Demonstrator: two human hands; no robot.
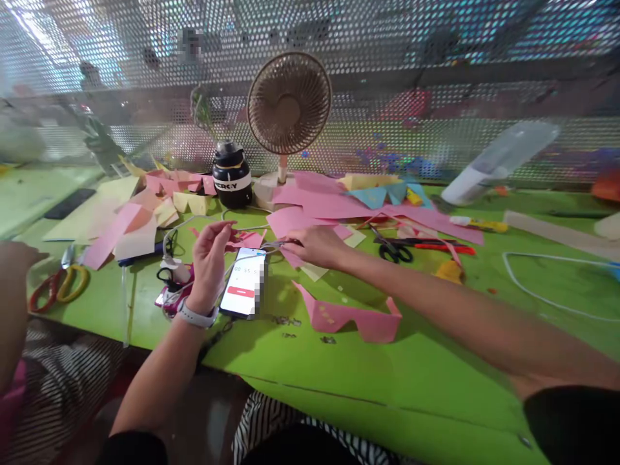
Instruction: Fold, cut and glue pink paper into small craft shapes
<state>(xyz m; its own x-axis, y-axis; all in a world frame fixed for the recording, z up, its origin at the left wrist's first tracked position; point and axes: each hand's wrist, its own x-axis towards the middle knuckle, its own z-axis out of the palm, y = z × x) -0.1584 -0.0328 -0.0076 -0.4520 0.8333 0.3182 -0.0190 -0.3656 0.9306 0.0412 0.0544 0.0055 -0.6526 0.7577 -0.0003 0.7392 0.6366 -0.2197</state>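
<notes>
Gripping slim metal tool [278,244] w/ R hand [314,247], fingers closed round its near end, tips toward small pink paper piece [248,239]; prob. small scissors, but too blurred to be sure. With L hand [211,253]: raised at left side of phone [242,274], fingers half-curled, thumb close to forefinger; can't tell if pinching the paper. Paper piece just beyond phone's far edge, btwn both hands, left of centre on green table [436,368], well in from front edge.

To work it well: pinch paper firmly close to the line w/ L fingertips, but out of the blades' path. Hold it taut & flat, then close the tool in short, slow bites; on curves, turn the paper rather than R wrist. Rest both forearms lightly for steadiness. Watch pale cable [192,218] near L hand: easy to snag or nick, so nudge it aside 1st. Lift work slightly off phone to avoid scratching the screen.

Also mind folded pink paper shape [351,321], standing nearer front edge, right of phone: easily crushed by R forearm, so hold elbow high. Leave small loose bits [328,340] undisturbed, toward front edge.
</notes>
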